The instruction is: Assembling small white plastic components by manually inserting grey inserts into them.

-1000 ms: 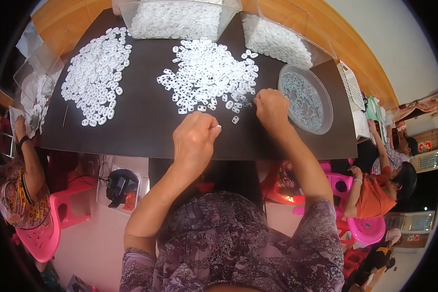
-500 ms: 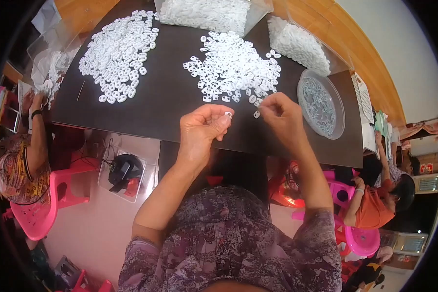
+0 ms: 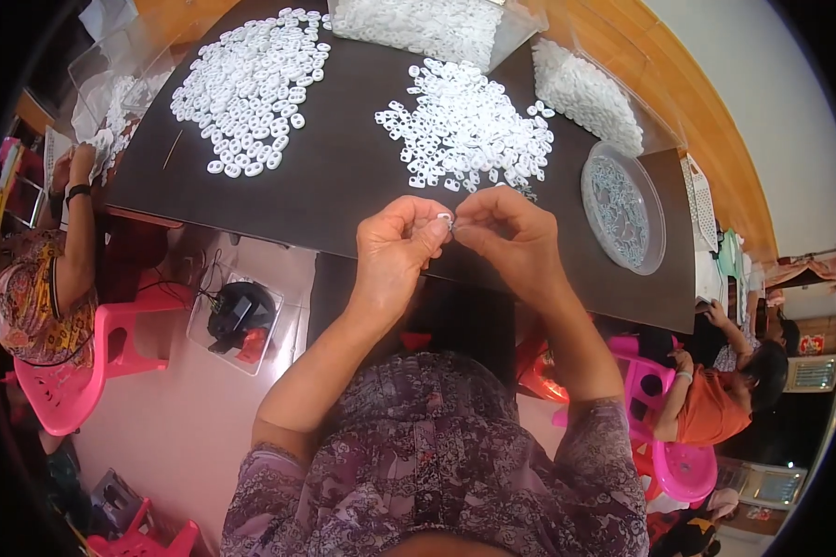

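My left hand [image 3: 395, 249] pinches a small white plastic piece [image 3: 445, 217] between thumb and forefinger, above the table's near edge. Right up against it, the closed fingertips of my right hand [image 3: 514, 237] meet at the piece; whatever they hold is too small to make out. Just beyond both hands spreads a pile of small white pieces with holes [image 3: 469, 125]. A few greyish bits [image 3: 528, 193] lie at that pile's near edge, partly hidden behind my right hand. Further left is another heap, of white oval two-holed pieces [image 3: 251, 93].
A round clear dish [image 3: 658, 243] of small metallic parts stands on the dark table [image 3: 344, 158] at right. Clear bins [image 3: 527, 28] of white pieces line the back. A thin stick [image 3: 172, 148] lies at left. Other people sit at both sides, near pink chairs [image 3: 111, 343].
My right hand has moved left from beside the middle pile to my left hand, and their fingertips now meet at the white piece. The whole view has shifted slightly.
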Motion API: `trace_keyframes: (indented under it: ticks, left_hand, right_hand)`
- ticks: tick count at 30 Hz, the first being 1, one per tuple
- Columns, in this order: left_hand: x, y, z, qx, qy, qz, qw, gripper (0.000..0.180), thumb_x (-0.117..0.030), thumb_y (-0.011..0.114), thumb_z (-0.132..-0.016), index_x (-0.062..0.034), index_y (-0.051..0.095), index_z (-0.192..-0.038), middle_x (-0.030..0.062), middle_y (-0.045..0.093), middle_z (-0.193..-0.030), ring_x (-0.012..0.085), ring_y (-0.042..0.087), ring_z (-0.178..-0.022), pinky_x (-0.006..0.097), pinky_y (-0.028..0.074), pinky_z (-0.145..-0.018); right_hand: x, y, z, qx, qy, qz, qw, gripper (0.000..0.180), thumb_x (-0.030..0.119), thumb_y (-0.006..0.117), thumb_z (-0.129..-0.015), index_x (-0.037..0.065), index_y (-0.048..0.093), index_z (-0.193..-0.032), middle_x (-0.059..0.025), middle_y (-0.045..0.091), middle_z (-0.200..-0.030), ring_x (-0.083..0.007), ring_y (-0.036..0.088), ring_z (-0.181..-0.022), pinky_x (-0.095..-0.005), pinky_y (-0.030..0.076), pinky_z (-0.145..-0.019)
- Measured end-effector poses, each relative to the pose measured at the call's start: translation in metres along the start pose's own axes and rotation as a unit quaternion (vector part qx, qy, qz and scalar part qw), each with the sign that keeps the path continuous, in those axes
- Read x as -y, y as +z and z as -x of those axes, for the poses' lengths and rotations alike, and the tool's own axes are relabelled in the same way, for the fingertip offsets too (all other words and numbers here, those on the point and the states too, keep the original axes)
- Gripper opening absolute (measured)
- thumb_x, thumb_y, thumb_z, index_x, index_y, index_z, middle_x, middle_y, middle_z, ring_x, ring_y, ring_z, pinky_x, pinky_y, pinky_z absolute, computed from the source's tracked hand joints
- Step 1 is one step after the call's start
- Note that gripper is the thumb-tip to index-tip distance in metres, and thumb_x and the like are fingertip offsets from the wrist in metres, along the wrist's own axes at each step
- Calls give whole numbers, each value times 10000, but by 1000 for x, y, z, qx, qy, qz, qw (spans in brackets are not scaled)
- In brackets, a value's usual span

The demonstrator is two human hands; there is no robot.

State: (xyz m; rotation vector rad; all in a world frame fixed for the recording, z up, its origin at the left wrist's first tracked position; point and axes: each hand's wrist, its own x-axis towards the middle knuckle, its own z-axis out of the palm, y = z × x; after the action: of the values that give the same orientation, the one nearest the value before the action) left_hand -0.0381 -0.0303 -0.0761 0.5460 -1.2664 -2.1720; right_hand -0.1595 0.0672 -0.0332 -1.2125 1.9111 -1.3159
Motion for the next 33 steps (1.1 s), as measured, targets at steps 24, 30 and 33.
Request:
trace_keyframes:
  ticks: [24,30,33]
  left_hand:
    - [1,-15,1,6,60,-120,991,118,-129,601,-860,-11,592,-869,-24,532,-714,49,443,-634,184,367,-582]
    - [0,-12,4,-28,134,-255,957,79,-73,583,-858,6,591,-851,-28,535,-737,60,473,-676,196,389,-626]
    - [-1,-6,5,-61,215,-318,922,23,-8,582,-794,10,580,-808,70,537,-705,136,499,-620,261,400,-577]
  right_hand:
    - [3,8,-10,22,28,-49,998,226,-21,668,-750,-21,591,-963,-60,632,-864,-91,596,-797,-212,484,-712]
    - [2,9,-12,18,27,-27,999,216,-14,681,-731,-20,603,-933,-54,635,-840,-81,591,-755,-206,483,-677]
    - [2,11,-14,13,38,-24,999,204,-11,685,-720,-19,613,-911,-50,636,-816,-77,588,-735,-203,480,-657]
